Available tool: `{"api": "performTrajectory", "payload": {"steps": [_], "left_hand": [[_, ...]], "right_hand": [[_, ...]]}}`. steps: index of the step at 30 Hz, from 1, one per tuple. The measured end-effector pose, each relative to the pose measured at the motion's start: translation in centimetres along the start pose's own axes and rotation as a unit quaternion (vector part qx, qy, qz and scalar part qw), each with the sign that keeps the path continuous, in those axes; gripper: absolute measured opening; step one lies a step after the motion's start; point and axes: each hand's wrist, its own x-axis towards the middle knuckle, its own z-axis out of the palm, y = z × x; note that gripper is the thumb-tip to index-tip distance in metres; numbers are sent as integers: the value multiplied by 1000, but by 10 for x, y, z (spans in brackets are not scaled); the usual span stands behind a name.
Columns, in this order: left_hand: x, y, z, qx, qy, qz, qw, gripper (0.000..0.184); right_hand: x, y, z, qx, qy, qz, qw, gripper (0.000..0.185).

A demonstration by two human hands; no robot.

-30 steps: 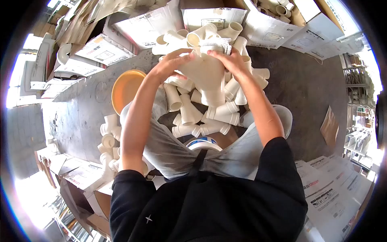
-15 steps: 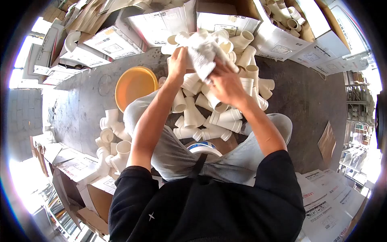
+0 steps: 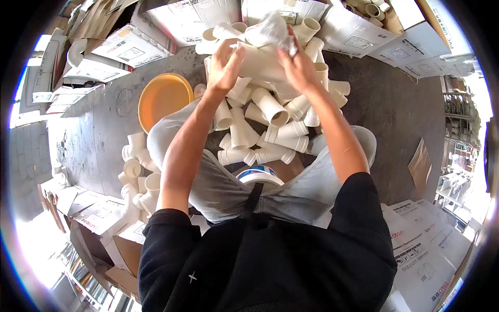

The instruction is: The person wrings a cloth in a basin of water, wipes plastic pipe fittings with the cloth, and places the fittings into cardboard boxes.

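A large white plastic pipe fitting (image 3: 260,63) is up over the heap, slightly blurred by motion. My left hand (image 3: 226,65) grips its left side, thumb toward the top. On the other side, my right hand (image 3: 300,67) has its fingers closed on a white cloth (image 3: 273,31), which lies over the far upper part of the fitting. Beneath both hands spreads a pile of similar white pipe fittings (image 3: 270,106), some straight, some branched. My right fingertips are partly hidden by the cloth.
An orange basin (image 3: 143,106) stands left of the pile. More fittings (image 3: 150,190) lie by my left knee. Cardboard boxes (image 3: 356,39) line the far side, some holding fittings. A white bucket (image 3: 260,177) is between my legs. Flat cardboard (image 3: 420,166) lies at right.
Both hands have moved farther from my body. The cloth was bunched between them over the fitting; now it sits at the far upper side, and more of the fitting shows.
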Motion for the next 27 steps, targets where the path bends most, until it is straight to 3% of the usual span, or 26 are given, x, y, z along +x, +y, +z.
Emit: {"api": "performTrajectory", "payload": {"steps": [3, 5, 7, 8, 11, 12, 15, 19, 20, 22, 27], "left_hand": [[7, -11, -6, -43, 32, 77, 996, 38], [16, -20, -14, -33, 49, 160, 985, 40], [9, 5, -11, -91, 59, -34, 994, 47], [5, 13, -10, -119, 63, -133, 982, 51], [8, -1, -7, -224, -10, -239, 945, 57], [7, 3, -6, -217, -61, -246, 943, 63], [0, 8, 4, -170, -43, -226, 958, 72], [-3, 12, 9, -141, -74, -181, 970, 67], [-6, 15, 12, -125, -86, -167, 974, 66], [-8, 14, 20, -110, -80, -153, 979, 66], [-7, 6, 19, -146, -11, -189, 971, 66]], "right_hand": [[8, 2, -4, 280, -91, 208, 933, 75], [6, 4, -2, 339, -113, 223, 907, 77], [-1, -15, -1, 379, -106, 237, 888, 79], [-5, -21, 2, 365, -60, 249, 895, 81], [-4, 0, 7, 277, -43, 176, 944, 85], [-2, 2, 7, 276, -47, 136, 950, 85], [5, 7, 3, 323, -59, 168, 930, 80], [2, -2, -5, 356, -44, 193, 913, 80], [3, -5, -10, 348, -64, 241, 904, 84], [6, 7, 1, 299, 3, 227, 927, 84], [-14, -6, 13, 60, 56, 28, 996, 92]]}}
